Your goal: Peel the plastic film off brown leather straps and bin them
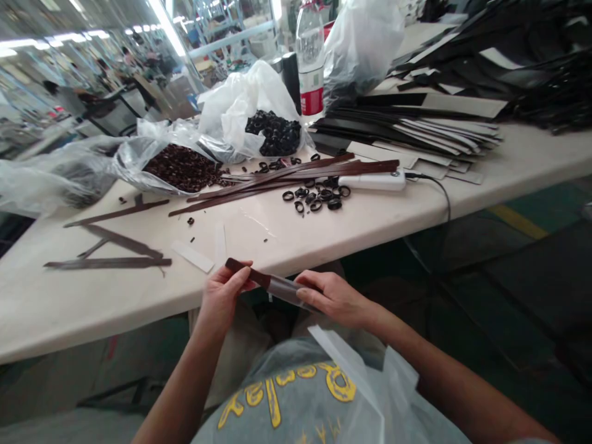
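In front of the table edge, both hands hold one dark brown leather strap (253, 275). My left hand (224, 296) pinches its rounded end between thumb and fingers. My right hand (330, 297) grips the other part, which sits inside a narrow clear plastic sleeve (287, 289). A clear plastic bag (365, 382) lies over my lap below the hands.
On the beige table (370, 216) lie a bundle of long brown straps (296, 176), loose black rings (319, 197), bags of brown rings (182, 168) and black rings (274, 132), a white power bank (374, 180) with cable, stacked black sheets (416, 126), a bottle (311, 58), and loose straps (111, 253) at left.
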A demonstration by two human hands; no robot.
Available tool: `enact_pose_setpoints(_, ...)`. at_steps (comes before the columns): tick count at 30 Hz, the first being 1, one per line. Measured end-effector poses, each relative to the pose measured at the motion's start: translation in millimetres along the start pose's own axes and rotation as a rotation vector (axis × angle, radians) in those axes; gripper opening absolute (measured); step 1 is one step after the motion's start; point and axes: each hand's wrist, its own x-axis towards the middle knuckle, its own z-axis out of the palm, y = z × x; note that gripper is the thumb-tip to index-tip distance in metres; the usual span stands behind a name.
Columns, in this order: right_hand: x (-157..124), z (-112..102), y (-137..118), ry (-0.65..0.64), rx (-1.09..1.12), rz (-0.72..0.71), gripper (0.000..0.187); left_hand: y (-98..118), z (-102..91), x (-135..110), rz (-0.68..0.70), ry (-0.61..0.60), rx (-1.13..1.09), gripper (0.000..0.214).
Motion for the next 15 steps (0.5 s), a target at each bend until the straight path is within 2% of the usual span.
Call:
enact_pose_setpoints(4, 23, 10, -20, -0.030, -0.097, -0.026, 0.019, -17, 14.9, -6, 0.008, -0.121, 0.047, 0.032)
enact_pose_setpoints(7, 29, 10, -20, -0.109, -0.054, 0.036, 0.024, -17, 15.3, -2, 0.014, -0.068, -0.025, 0.029)
enact_pose_setpoints(11, 17, 1, -7, -0.183, 0.080, 0.111, 0.027, -7, 5.8, 8, 0.008, 0.058, -0.176, 0.030)
enact_pose_setpoints(15, 6, -7, 2, -0.190, 0.210, 0.146, 0.030, -7, 3.6, 15, -0.063, 0.051, -0.248, 0.031)
